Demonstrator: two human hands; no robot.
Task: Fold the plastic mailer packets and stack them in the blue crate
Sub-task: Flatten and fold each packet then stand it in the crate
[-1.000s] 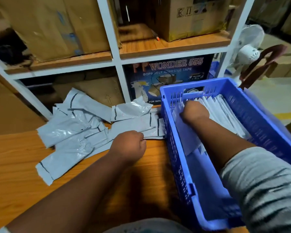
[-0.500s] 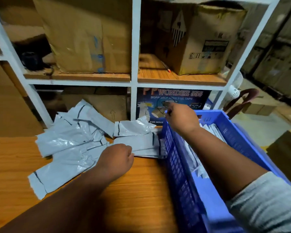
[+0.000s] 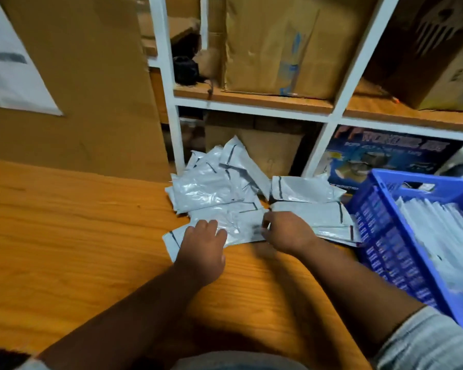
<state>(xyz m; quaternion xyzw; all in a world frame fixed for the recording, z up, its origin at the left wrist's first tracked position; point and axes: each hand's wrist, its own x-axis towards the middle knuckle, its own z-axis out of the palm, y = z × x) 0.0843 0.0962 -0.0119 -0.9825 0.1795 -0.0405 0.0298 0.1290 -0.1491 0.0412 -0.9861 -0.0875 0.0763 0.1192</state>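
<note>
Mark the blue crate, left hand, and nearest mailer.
blue crate point(image 3: 380, 225), head view, its left wall.
left hand point(image 3: 202, 248), head view, back of hand.
nearest mailer point(image 3: 238, 227), head view, glossy middle between the hands.

Bare table point(image 3: 64, 236) lay open to the left; mailers point(image 3: 214, 188), shelf post point(image 3: 175, 134) and crate point(image 3: 380, 222) crowded the right.

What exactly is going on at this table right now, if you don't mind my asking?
A person is working through a loose pile of grey plastic mailer packets on the wooden table. Both hands are on the nearest packet: the left hand lies over its near end, and the right hand takes hold of it at the middle. The blue crate at the right already holds a row of folded packets.
</note>
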